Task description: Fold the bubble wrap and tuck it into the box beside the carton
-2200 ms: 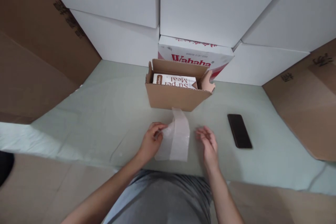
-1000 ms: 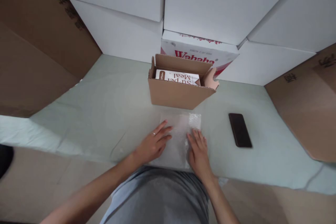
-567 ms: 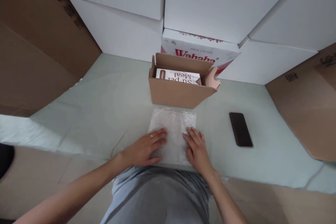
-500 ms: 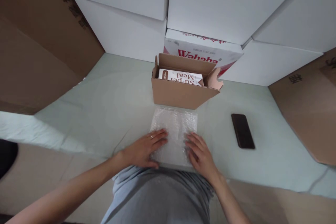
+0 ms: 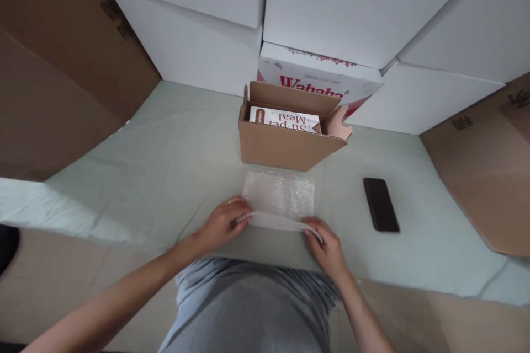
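Observation:
A clear sheet of bubble wrap lies on the green cloth in front of me, its near edge lifted and folded over. My left hand pinches the left end of that edge, a ring on one finger. At the opposite end, my right hand grips the same edge between thumb and fingers. Just beyond the wrap stands an open brown cardboard box. Inside it sits a white carton with "Su-per Meal" printed upside down to me; its lower part is hidden.
A dark phone lies to the right on the green-covered table. Stacked white boxes and a Wahaha carton line the back. Big brown cartons stand left and right.
Both hands, flat on the bubble wrap before, now grip its near edge. That edge has been raised and folded away from me, baring cloth near my body.

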Demonstrator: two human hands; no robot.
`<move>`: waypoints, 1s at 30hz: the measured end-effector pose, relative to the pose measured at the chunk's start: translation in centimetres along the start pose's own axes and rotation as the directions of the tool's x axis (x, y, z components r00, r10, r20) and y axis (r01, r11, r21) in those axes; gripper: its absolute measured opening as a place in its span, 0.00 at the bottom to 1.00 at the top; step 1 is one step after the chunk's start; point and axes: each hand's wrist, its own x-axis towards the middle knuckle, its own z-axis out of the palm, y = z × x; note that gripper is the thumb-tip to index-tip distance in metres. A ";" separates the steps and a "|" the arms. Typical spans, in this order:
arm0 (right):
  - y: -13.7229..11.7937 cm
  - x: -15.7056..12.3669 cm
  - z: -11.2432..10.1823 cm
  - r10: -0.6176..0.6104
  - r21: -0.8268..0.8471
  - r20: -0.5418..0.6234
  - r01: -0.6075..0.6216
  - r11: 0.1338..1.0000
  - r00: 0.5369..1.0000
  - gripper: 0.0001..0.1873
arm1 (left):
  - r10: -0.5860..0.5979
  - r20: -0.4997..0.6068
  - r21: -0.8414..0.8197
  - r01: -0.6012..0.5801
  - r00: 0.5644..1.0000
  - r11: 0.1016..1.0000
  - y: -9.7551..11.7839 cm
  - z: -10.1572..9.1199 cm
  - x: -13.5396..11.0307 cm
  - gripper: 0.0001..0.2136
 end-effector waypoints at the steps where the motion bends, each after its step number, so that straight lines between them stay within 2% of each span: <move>1: 0.2 0.1 0.1 0.044 0.009 -0.041 -0.044 0.999 0.998 0.10 | -0.033 -0.024 0.012 0.033 0.999 0.999 -0.2 0.1 0.0 0.10; 4: 0.8 0.1 0.8 0.110 -0.036 -0.175 -0.118 0.992 0.978 0.14 | -0.116 -0.087 0.062 0.122 0.989 0.991 -0.8 0.6 -0.1 0.11; 7: 1.2 0.2 1.4 0.061 -0.167 -0.238 -0.103 0.980 0.969 0.22 | -0.154 -0.130 0.139 0.171 0.980 0.975 -1.0 1.1 0.0 0.11; 10: 1.3 0.6 1.6 -0.055 -0.297 -0.194 -0.005 0.955 0.979 0.26 | -0.204 -0.182 0.204 0.240 0.962 0.949 -1.0 1.5 0.3 0.11; 12: 1.2 1.0 1.6 -0.127 -0.357 -0.133 0.073 0.931 0.983 0.23 | -0.251 -0.199 0.237 0.295 0.947 0.926 -0.9 1.7 0.5 0.12; 15: 0.9 1.4 1.5 -0.158 -0.408 -0.060 0.121 0.905 0.986 0.19 | -0.285 -0.190 0.321 0.333 0.940 0.887 -0.9 1.8 0.8 0.16; 20: 0.8 1.5 1.4 -0.185 -0.433 -0.087 0.130 0.892 0.979 0.15 | -0.191 -0.181 0.484 0.256 0.965 0.837 -0.8 1.6 1.1 0.18; 22: 0.9 1.4 1.4 -0.195 -0.438 -0.092 0.136 0.889 0.977 0.15 | -0.080 -0.204 0.531 0.179 0.976 0.828 -0.5 1.3 0.9 0.19; 23: 0.9 1.4 1.4 -0.198 -0.440 -0.088 0.141 0.887 0.976 0.15 | -0.008 -0.182 0.553 0.109 0.983 0.826 -0.3 1.2 0.7 0.19; 25: 1.0 1.4 1.3 -0.203 -0.445 -0.079 0.148 0.883 0.976 0.15 | 0.111 -0.052 0.571 -0.061 0.992 0.819 0.1 1.0 0.3 0.20; 27: 0.9 1.5 1.2 -0.203 -0.443 -0.075 0.150 0.884 0.976 0.14 | 0.140 0.103 0.545 -0.174 0.985 0.820 0.3 1.2 -0.1 0.24; 28: 0.8 1.5 1.1 -0.200 -0.439 -0.073 0.149 0.886 0.977 0.14 | 0.124 0.150 0.531 -0.186 0.981 0.827 0.3 1.3 -0.2 0.26; 30: 0.6 1.4 0.8 -0.198 -0.435 -0.073 0.147 0.888 0.978 0.14 | 0.090 0.166 0.512 -0.164 0.982 0.843 0.1 1.6 -0.4 0.24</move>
